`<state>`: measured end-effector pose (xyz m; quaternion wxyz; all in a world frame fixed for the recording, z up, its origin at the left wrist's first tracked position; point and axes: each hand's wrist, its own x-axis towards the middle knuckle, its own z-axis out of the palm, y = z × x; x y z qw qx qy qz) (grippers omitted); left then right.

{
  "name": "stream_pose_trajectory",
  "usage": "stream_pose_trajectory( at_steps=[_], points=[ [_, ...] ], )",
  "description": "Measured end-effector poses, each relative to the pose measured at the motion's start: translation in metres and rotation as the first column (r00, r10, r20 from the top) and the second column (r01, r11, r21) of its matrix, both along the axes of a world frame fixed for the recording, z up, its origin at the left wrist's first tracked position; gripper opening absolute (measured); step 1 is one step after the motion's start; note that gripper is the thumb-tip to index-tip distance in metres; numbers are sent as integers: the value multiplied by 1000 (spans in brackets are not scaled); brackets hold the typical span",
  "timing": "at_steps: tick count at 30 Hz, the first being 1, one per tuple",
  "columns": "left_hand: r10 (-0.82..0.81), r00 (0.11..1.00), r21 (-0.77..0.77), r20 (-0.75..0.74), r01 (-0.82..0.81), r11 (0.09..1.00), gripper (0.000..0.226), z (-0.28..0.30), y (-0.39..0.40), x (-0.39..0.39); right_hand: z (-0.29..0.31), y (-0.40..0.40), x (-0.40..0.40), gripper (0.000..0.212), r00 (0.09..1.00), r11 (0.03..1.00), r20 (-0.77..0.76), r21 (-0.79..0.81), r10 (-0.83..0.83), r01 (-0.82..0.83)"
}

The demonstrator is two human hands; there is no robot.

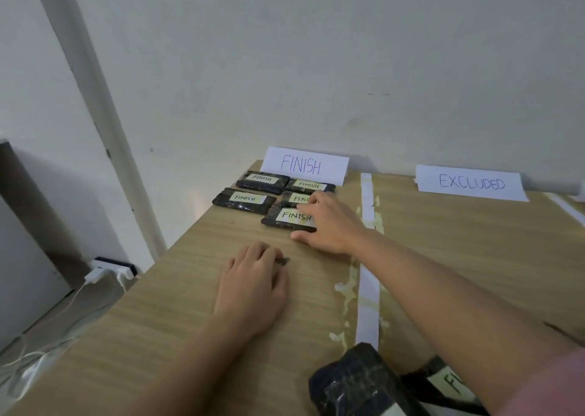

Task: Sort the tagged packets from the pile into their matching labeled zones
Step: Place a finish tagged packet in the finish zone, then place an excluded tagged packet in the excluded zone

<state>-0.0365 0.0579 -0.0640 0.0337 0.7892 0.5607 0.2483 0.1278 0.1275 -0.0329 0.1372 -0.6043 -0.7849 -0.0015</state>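
Several dark packets with white FINISH tags lie in front of the standing FINISH sign [304, 165] at the table's far left. My right hand [329, 225] reaches across and grips the right end of the nearest packet [285, 217], thumb on its near edge and fingers over its top; the packet lies flat on the table. Behind it sit three more packets [243, 199], [262, 181], [311, 185] and a fourth partly hidden by my fingers. My left hand [253, 289] rests palm down on the wood, holding nothing. The pile [357, 381] is at the bottom right, one tag partly visible.
An EXCLUDED sign [471, 183] stands at the far right against the wall. A white tape strip [368, 289] divides the two zones on the wooden table [158, 336]. Beyond the table's left edge a power strip [110, 268] with white cables lies on the floor.
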Motion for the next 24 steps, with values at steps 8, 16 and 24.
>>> stream_pose_trajectory(
  at_steps=[8, 16, 24],
  points=[
    [-152, 986, -133, -70, 142, 981, 34, 48, 1, 29, 60, -63, 63, 28, 988, 990, -112, -81, 108, -117],
    [-568, 823, -78, 8, 567, 820, 22, 111, -61, 157, 99, -191, 177, 12, 979, 996, -186, 27, -79, 85],
    [-786, 618, -108, 28, 783, 612, 18, 122, -137, 265, 102, -308, 278, 7, 937, 946, -147, 18, -318, 324]
  ],
)
